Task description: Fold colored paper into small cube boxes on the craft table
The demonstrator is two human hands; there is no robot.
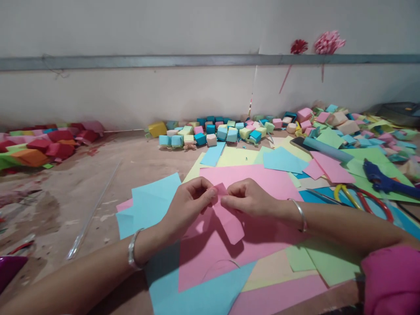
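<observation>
A narrow folded strip of pink paper (231, 223) is held up between my two hands, its lower end hanging toward me. My left hand (192, 199) pinches the strip's upper left edge between thumb and fingers. From the other side, my right hand (247, 197) grips it just below the top, thumb toward me and fingers curled behind. Below both hands lies a large pink sheet (203, 267), with the strip's shadow on it. Blue sheets (154, 197) stick out from beneath it on the left.
Small paper cubes (210, 131) line the wall, with a larger pile (348, 122) at right. Scissors (370, 201), a blue glue gun (390, 179) and a phone (302, 144) lie right among paper sheets. A clear stick (95, 210) and red-orange paper blocks (42, 146) are left.
</observation>
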